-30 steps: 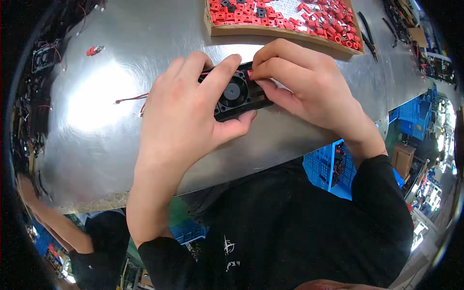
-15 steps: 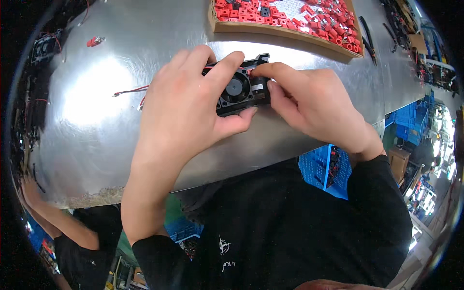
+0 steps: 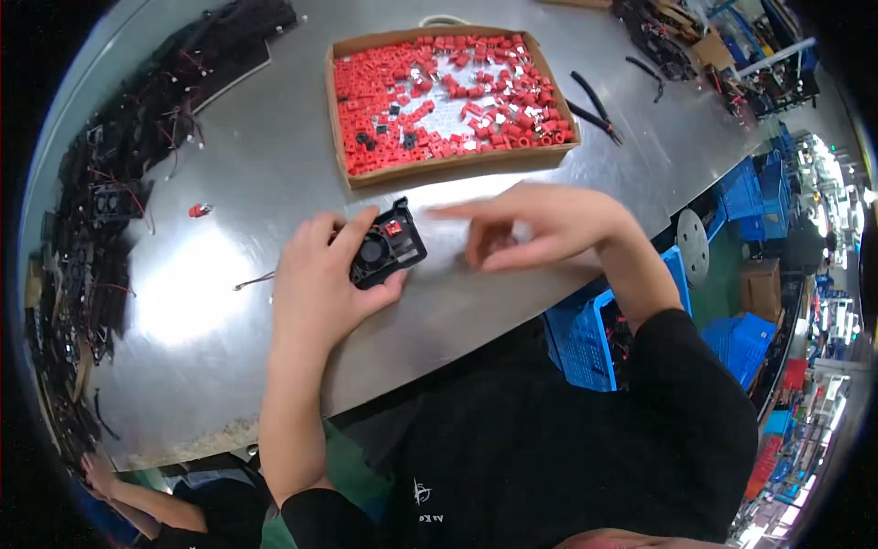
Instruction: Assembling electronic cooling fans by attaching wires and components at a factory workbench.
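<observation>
My left hand (image 3: 322, 274) is wrapped round a black plastic housing with a small fan (image 3: 375, 252) set in it, holding it at the metal table. A small red part (image 3: 393, 228) sits in the housing beside the fan. From under the hand a thin cable (image 3: 256, 281) runs out to the left. My right hand (image 3: 540, 229) hangs to the right of the housing, apart from it. Its index finger is stretched toward the housing and the thumb is apart; the fingertips are blurred, and nothing shows between them.
Beyond my hands lies a shallow cardboard box (image 3: 457, 163) of red parts, with black-handled pliers (image 3: 593, 108) to its right. A single red part (image 3: 199, 210) lies at left. Fan assemblies (image 3: 105, 206) crowd the left edge. Blue crates (image 3: 581, 343) stand below the table; a co-worker's arm (image 3: 137, 501) shows lower left.
My right hand has let go of the housing and moved off to the right, uncovering the red part. My left hand still holds the housing. The view has shifted, showing more of the box.
</observation>
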`<state>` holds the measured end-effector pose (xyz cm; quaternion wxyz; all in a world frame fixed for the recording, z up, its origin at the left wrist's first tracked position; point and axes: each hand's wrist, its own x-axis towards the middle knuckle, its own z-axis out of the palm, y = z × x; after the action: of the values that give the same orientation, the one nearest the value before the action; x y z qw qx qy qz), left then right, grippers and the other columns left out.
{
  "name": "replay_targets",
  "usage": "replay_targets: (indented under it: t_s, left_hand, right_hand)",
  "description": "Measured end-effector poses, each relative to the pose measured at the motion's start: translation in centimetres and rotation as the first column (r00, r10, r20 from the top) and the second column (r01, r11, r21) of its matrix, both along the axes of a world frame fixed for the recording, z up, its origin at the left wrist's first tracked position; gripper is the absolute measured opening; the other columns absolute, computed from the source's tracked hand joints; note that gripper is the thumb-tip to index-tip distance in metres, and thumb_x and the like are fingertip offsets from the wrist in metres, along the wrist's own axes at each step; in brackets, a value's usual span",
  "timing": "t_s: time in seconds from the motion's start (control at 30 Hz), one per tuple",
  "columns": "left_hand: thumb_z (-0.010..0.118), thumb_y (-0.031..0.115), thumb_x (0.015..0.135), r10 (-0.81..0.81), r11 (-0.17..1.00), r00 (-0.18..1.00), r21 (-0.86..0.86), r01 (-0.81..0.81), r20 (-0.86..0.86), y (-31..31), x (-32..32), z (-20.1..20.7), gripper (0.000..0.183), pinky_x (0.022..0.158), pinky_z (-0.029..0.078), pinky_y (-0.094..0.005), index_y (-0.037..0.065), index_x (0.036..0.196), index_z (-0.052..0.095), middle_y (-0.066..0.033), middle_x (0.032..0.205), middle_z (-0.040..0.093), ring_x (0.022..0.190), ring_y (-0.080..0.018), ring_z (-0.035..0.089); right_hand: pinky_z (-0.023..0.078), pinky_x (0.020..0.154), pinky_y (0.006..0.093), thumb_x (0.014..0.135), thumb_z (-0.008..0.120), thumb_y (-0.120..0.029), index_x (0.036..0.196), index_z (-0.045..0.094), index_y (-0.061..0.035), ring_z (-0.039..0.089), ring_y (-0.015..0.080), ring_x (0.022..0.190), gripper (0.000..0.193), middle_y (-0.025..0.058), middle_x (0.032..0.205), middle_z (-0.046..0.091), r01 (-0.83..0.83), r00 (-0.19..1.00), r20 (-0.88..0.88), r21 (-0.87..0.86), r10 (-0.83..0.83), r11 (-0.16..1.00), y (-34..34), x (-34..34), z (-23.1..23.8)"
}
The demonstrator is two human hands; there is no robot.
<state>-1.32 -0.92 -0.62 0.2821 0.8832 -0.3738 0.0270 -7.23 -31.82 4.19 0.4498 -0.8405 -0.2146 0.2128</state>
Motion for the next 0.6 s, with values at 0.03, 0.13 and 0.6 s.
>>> replay_targets:
  t_s: [0.03, 0.13, 0.6]
  left_hand:
    - [0.088, 0.04, 0.073, -0.007, 1.0, 1.0, 0.011, 0.007, 0.013, -0.1, 0.1, 0.0, 0.067, 0.086, 0.055, -0.0481, 0.012, 0.132, 0.072, -0.0138, 0.103, 0.063, 0.099, -0.036, 0.064]
    - [0.087, 0.044, 0.075, -0.001, 0.999, 1.0, 0.049, 0.001, 0.012, -0.8, -0.1, 0.6, 0.067, 0.089, 0.055, -0.0482, 0.011, 0.131, 0.073, -0.0145, 0.104, 0.063, 0.1, -0.0361, 0.065]
    - [0.086, 0.051, 0.078, -0.039, 0.999, 0.999, 0.029, 0.038, 0.018, 0.1, 0.2, -0.6, 0.065, 0.088, 0.058, -0.0463, 0.012, 0.129, 0.074, -0.0131, 0.104, 0.064, 0.1, -0.0324, 0.066]
  right_hand:
    - [0.058, 0.083, 0.0356, 0.104, 0.068, -0.026, 0.152, 0.061, -0.0117, 0.073, 0.0206, 0.092, 0.05, 0.0072, 0.106, 0.075, 0.041, 0.999, 0.02, 0.207, -0.046, 0.978, -2.7, -0.3, 0.0]
    - [0.049, 0.113, 0.0401, 0.102, 0.068, -0.014, 0.158, 0.051, -0.0057, 0.061, 0.0225, 0.134, 0.059, 0.0147, 0.141, 0.066, 0.576, 0.65, 0.369, 0.331, -0.664, 0.748, -14.5, 0.5, -2.2]
    - [0.055, 0.095, 0.0435, 0.097, 0.048, -0.037, 0.156, 0.052, 0.0013, 0.065, 0.0339, 0.122, 0.07, 0.0136, 0.145, 0.063, 0.697, 0.267, -0.088, 0.706, -0.96, 0.129, -20.7, 5.1, -3.5]
